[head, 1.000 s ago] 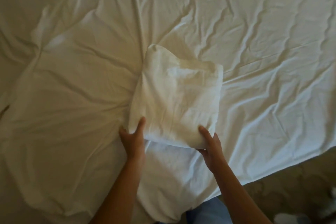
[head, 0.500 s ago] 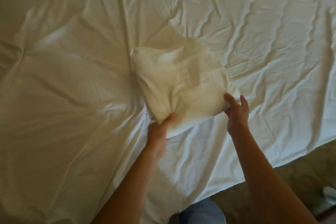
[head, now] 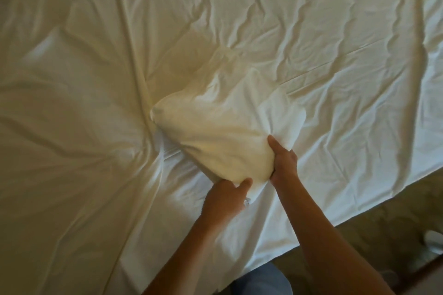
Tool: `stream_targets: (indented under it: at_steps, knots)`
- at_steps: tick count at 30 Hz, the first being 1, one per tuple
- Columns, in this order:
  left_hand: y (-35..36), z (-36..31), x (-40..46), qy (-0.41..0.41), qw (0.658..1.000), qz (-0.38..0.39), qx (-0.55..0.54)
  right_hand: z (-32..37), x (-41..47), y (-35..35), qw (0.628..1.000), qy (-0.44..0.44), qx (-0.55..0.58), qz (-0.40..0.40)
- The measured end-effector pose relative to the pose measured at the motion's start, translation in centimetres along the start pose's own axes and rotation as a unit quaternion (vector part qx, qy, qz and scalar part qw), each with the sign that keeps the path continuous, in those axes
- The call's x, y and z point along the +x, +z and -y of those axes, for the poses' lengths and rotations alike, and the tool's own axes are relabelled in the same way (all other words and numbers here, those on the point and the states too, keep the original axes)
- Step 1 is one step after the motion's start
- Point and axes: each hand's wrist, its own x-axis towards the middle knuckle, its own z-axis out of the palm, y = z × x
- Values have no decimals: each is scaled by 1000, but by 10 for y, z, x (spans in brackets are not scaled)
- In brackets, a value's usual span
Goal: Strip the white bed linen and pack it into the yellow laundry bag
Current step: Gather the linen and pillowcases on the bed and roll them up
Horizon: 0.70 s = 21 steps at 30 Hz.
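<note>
Linen bundle (head: 223,141) has turned and bunched between my hands since a second ago — left hand (head: 225,196) pinching its near corner, right hand (head: 282,163) gripping the edge beside it — so it seems ready to lift off the sheet (head: 335,55) for the bag, which I can't see.

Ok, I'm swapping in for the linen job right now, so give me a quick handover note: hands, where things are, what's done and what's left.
Left hand: grips the near corner of the folded white bundle.
Right hand: grips the bundle's right edge, thumb on top.
Bundle: on the white sheet, which lies spread and wrinkled over the bed.
Yellow laundry bag: not in view.
Done: one piece gathered into a bundle.
Left: bag the bundle, strip the sheet, pack it too.
</note>
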Motion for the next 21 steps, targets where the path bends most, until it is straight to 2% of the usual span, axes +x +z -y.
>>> stream_targets:
  at_steps: [3,6,8,11,13,16,18,21]
  knots:
    - [-17,-29,-16,97,977,-93,167,21,8,-4,999,-32,-21,3]
    - [-28,-67,-30,153,956,-117,223,53,22,-10,995,-70,-65,8]
    - [-35,-90,-30,232,938,-159,203,71,32,-14,992,-85,-93,13]
    - [-42,-110,-6,354,905,-214,103,87,47,-18,987,-103,-119,25]
    - [-43,-116,17,409,874,-247,96,89,56,-22,985,-109,-130,31]
    - [-47,-117,61,451,822,-292,188,75,69,-35,987,-92,-130,24]
    - [-50,-115,87,447,790,-323,266,57,70,-47,989,-55,-134,22]
    - [-48,-108,106,404,772,-333,359,37,61,-58,987,-7,-139,76]
